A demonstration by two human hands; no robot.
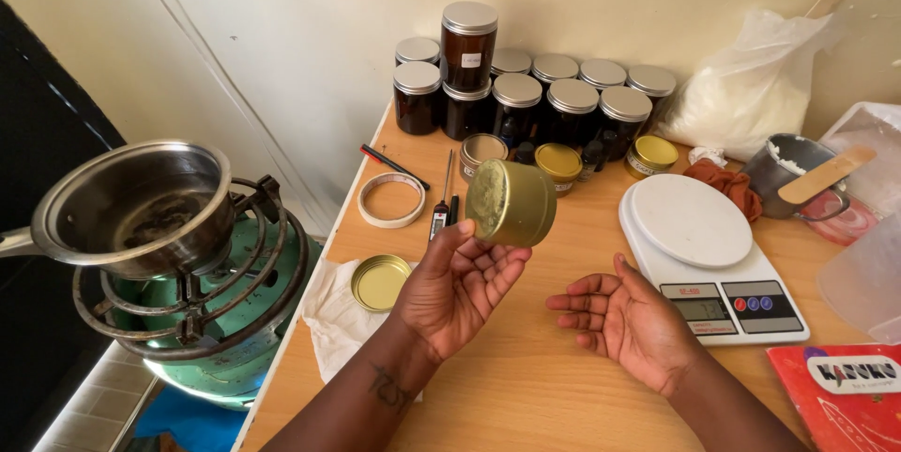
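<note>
My left hand [460,283] holds a round gold tin [511,203] tipped on its side above the wooden table [526,386], so its pale greenish filling faces left. My right hand [624,321] lies palm up on the table, fingers spread and holding nothing, just right of the left hand and in front of a white kitchen scale [699,255]. The tin's gold lid [379,282] lies on a white cloth [333,321] to the left of my left hand.
Dark jars with silver lids [521,95] line the wall, with small gold tins [650,155] in front. A tape roll [392,200], a probe thermometer [441,208], a white bag [751,86] and a metal cup with a wooden stick [798,170] lie about. A steel pot [141,203] sits on a green gas burner at left.
</note>
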